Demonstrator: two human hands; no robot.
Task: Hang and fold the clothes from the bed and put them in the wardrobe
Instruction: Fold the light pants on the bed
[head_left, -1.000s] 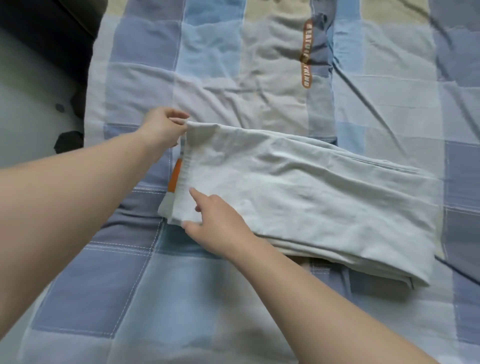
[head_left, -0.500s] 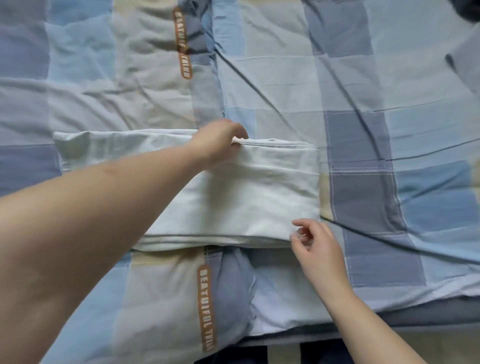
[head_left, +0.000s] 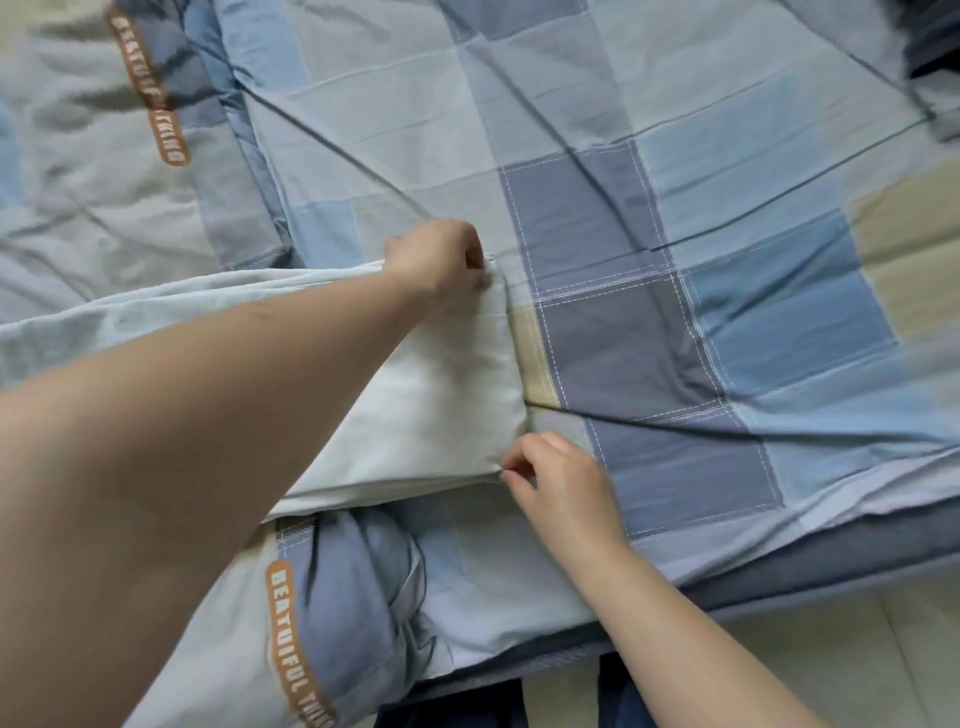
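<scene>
Garment: pale folded garment (head_left: 431, 395) is lying flat on the bed (head_left: 727, 156), near the bed's front edge, running lengthwise from the left toward the middle; its right end is stacked in layers.
Left hand: left hand (head_left: 441, 257) is reaching across the garment and gripping the far corner of its right end, fingers (head_left: 475, 260) curling round the cloth edge.
Right hand: right hand (head_left: 556, 483) is pinching the near corner of the same end, thumb and forefinger closing on the fabric.
Bed cover: checked blue, grey and beige duvet (head_left: 597, 218) is lying creased under the garment, with an orange lettered label (head_left: 298, 644) near the front edge.
Floor: pale floor (head_left: 831, 649) is showing beyond the bed's front edge.
</scene>
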